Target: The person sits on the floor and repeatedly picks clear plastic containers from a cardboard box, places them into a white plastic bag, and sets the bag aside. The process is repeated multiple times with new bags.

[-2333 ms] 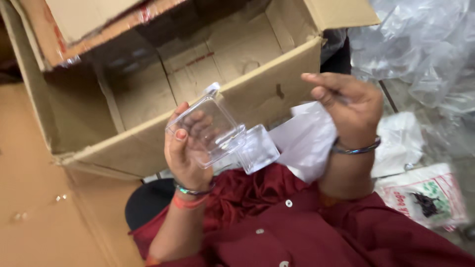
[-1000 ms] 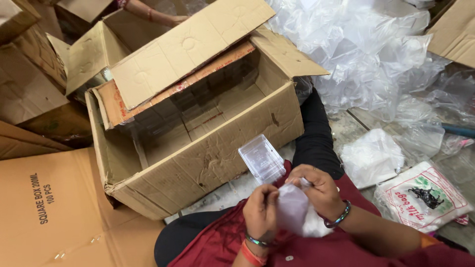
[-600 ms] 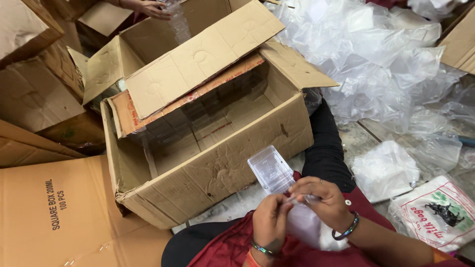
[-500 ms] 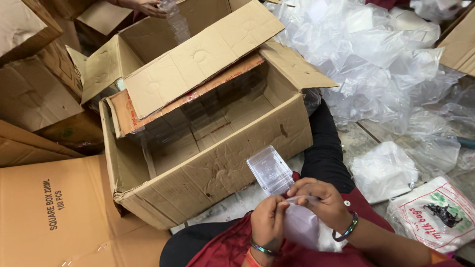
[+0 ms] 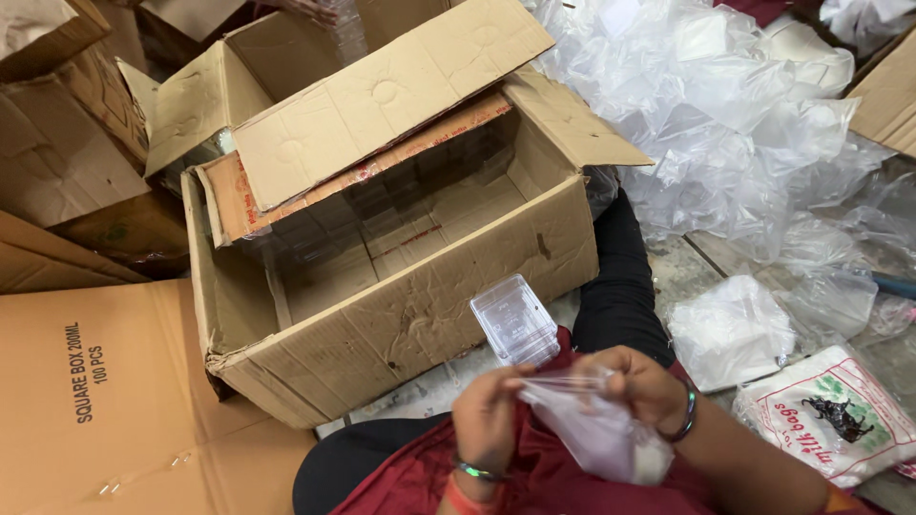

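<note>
1. Grasp. I have my left hand [image 5: 491, 415] and my right hand [image 5: 637, 386] pinching the top edge of a small clear thin plastic bag [image 5: 593, 431], 1 hand at each end of its mouth, fingers pressed onto the film; the bag hangs over my lap against the dark red cloth.

2. The box. A small clear square plastic box [image 5: 514, 320] stands tilted just above my hands, its lower end at or behind the bag's mouth. I cannot tell whether it already sits between the 2 layers of film or merely rests against them.

3. Doing it well, in my judgement: I would keep the 2 pinches apart so the mouth stays taut and wide, since slack film is likely to catch on the box's hard corners. A corner led in first, along the bag's longer line, should slide easier than a flat face.

4. Risk. The film looks thin; pulling hard over a corner could tear it.

5. Surroundings. A large open brown cardboard carton [image 5: 401, 286] lies just ahead of my knees, its flaps raised. A heap of loose clear plastic wrapping [image 5: 744, 124] fills the floor to my right, and a printed white packet of bags [image 5: 840, 415] lies near my right forearm.
</note>
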Demonstrator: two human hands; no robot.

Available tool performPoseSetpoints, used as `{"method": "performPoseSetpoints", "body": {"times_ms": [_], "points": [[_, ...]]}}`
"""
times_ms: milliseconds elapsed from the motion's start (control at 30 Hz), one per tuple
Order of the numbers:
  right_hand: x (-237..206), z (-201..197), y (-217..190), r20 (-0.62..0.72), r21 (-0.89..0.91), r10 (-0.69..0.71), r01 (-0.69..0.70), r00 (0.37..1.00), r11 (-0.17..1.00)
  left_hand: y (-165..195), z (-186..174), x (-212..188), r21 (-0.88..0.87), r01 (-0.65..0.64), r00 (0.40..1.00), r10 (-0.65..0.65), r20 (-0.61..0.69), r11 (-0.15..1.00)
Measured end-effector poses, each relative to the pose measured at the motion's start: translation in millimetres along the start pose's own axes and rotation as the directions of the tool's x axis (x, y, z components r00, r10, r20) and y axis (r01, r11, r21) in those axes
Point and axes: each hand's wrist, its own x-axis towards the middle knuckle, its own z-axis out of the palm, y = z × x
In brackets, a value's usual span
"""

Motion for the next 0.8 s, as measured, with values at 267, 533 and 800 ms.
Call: {"method": "performPoseSetpoints", "body": {"times_ms": [267,533,800], "points": [[44,-25,-31,-0.216,-0.371,0.211,-0.28,0.953,0.886,-32,-21,29,-0.905,0.231,0.94,-0.323,0.113,0.358],[142,2,-61,-0.454,-0.846,-0.284,-0.509,0.845,-0.162,-105,-18,96,-0.637,0.14,0.843,-0.428,-0.325,0.758],[88,18,-42,0.001,-1.0,-0.58,0.004,0.814,0.004,-99,-38,85,-0.663,0.206,0.912,-0.386,-0.135,0.72]]}}
